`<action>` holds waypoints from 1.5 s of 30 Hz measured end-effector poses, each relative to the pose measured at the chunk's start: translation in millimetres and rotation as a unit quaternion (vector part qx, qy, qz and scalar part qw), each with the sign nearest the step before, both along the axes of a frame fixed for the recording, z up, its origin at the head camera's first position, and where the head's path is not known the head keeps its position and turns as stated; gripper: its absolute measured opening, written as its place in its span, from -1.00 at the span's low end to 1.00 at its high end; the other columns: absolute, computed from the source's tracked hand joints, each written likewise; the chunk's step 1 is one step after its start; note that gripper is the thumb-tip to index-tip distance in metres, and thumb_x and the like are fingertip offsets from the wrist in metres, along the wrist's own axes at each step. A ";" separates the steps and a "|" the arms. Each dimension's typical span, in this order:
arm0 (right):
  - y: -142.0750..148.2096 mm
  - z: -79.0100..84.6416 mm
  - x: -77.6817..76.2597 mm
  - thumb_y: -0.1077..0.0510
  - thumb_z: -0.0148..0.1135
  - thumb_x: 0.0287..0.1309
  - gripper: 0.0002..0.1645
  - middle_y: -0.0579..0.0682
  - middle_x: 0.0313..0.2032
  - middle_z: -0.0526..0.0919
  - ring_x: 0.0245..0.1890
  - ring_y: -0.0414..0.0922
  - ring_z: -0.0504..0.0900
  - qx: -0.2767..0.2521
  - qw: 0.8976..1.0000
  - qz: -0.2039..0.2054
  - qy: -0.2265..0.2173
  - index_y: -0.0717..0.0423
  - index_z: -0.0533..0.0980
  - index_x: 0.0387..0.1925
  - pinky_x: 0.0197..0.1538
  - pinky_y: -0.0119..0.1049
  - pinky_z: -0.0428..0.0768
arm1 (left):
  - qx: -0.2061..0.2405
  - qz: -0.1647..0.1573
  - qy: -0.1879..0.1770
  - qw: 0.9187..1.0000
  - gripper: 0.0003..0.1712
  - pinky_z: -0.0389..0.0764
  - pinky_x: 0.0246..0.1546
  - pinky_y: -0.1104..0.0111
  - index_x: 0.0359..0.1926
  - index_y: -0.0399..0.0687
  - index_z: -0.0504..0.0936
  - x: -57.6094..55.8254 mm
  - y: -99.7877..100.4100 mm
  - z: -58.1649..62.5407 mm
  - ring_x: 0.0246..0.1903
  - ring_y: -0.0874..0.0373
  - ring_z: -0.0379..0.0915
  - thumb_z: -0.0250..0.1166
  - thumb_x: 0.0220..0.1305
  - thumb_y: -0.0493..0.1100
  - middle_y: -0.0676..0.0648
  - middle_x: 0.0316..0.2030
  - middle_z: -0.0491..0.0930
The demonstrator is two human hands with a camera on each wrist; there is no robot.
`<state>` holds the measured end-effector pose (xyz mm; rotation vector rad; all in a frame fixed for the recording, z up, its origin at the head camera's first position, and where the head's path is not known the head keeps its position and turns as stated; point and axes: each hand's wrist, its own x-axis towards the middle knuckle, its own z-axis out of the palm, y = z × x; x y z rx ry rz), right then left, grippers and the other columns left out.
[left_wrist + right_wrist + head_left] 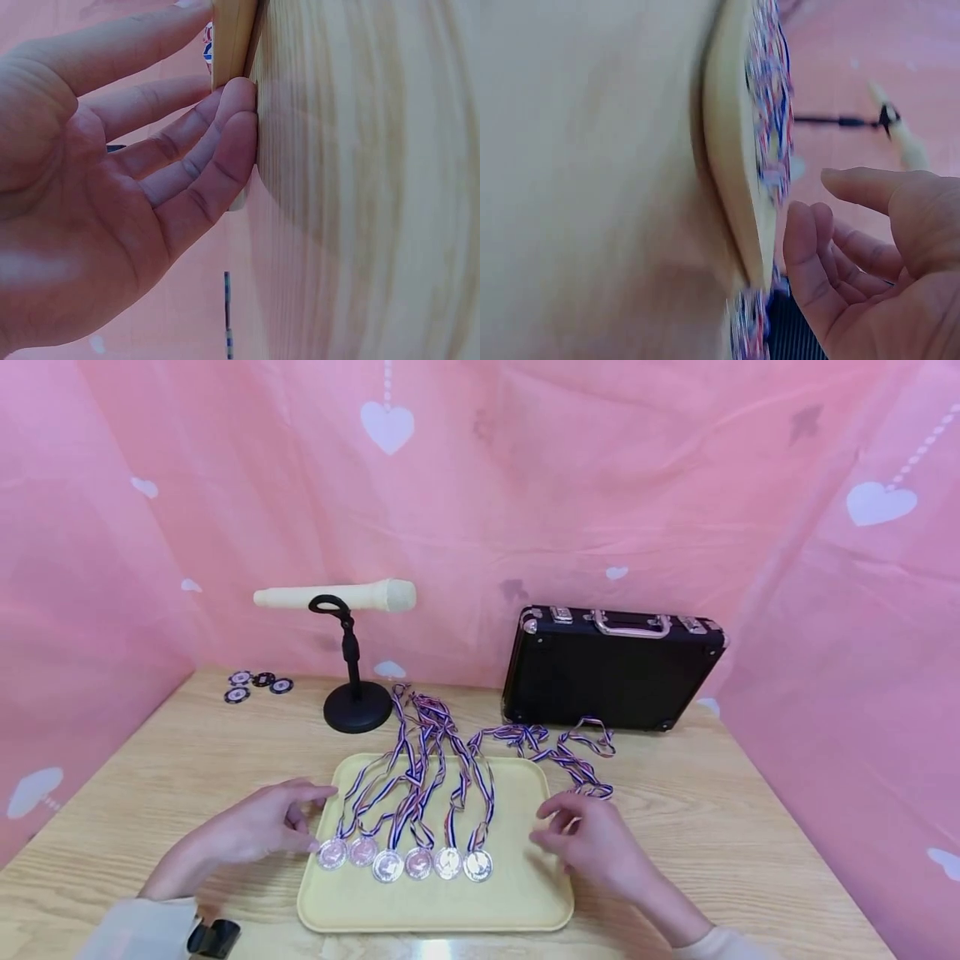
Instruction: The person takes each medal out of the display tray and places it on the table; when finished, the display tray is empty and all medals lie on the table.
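My left hand point(258, 825) reaches in at the left edge of the tray point(517, 906), fingers spread from the thumb and touching its side. My right hand point(594, 842) hovers by the right edge, fingers loosely bent, a narrow gap to the thumb, holding nothing. Six medals point(418, 863) lie in a row on the tray, ribbons point(435, 710) trailing over its far edge onto the counter point(697, 827).

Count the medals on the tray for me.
6, in one row across the tray: leftmost medal beside the left hand, four middle medals, rightmost medal nearest the right hand. Ribbons might hide more.
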<state>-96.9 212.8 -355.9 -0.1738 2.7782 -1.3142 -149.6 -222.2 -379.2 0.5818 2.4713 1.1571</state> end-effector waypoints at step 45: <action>-40.5 -22.7 5.5 0.31 0.44 0.23 -0.76 -0.01 -0.36 0.57 -0.70 -0.23 0.53 -0.073 0.984 0.142 -0.079 0.15 0.58 -0.11 -0.66 -0.28 0.62 | 0.014 0.000 -0.005 1.000 -0.11 0.54 -0.41 0.44 0.46 -0.45 0.39 -0.1 -0.7 -2.5 -0.34 0.25 0.50 0.56 0.16 -0.29 -0.09 -0.12 0.51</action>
